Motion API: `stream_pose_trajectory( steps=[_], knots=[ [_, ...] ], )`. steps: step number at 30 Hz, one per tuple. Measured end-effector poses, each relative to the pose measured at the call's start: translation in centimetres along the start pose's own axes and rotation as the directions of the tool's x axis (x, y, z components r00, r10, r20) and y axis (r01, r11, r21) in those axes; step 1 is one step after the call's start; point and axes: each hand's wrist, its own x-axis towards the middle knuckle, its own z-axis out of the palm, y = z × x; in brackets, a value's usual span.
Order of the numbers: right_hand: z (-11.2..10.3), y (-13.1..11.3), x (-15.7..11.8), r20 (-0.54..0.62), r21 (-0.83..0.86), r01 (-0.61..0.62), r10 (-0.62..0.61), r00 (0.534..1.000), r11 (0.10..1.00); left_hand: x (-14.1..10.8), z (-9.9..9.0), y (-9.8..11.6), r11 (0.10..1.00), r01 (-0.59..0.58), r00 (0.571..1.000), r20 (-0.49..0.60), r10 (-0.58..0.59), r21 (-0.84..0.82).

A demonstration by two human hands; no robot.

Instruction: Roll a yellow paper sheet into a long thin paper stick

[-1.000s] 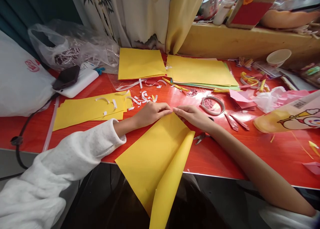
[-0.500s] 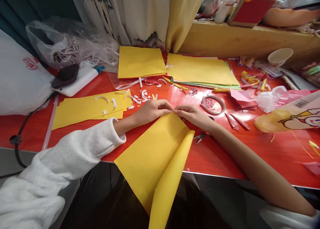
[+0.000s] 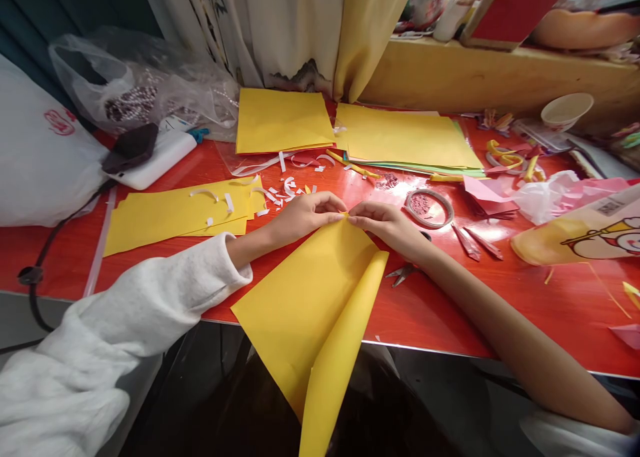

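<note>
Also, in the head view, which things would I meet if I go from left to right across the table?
White bag, yellow sheets on the left, left hand, right hand, round ring, pink papers, paper cup.

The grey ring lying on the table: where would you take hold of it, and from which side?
I'd pinch the right side of the ring's band from above, one fingertip inside and one outside. It lies flat with an open middle, and the pink scraps inside sit toward its left, where the right hand is also nearer.
</note>
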Motion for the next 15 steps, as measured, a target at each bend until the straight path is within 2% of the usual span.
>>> stream_pose_trajectory(
  steps=[4, 9, 12, 15],
  knots=[
    [-0.08, 0.25, 0.02, -0.003, 0.042, -0.012, 0.012, 1.000, 0.999, 0.10, -0.26, 0.30, 1.000, 0.010, 0.998, -0.059, -0.011, -0.016],
    [-0.01, 0.00, -0.05, 0.018, 0.058, -0.038, 0.037, 0.999, 0.998, -0.05, -0.12, 0.32, 0.999, -0.041, 0.998, -0.038, 0.043, 0.032],
    [0.14, -0.14, -0.09, 0.003, 0.075, -0.019, 0.019, 1.000, 0.997, -0.19, 0.12, 0.15, 0.997, -0.081, 0.996, -0.025, 0.082, 0.020],
    [0.30, -0.17, -0.09, -0.024, 0.075, 0.010, -0.009, 1.000, 0.997, -0.26, 0.24, 0.06, 0.998, -0.069, 0.997, -0.021, 0.070, 0.009]
  ],
)
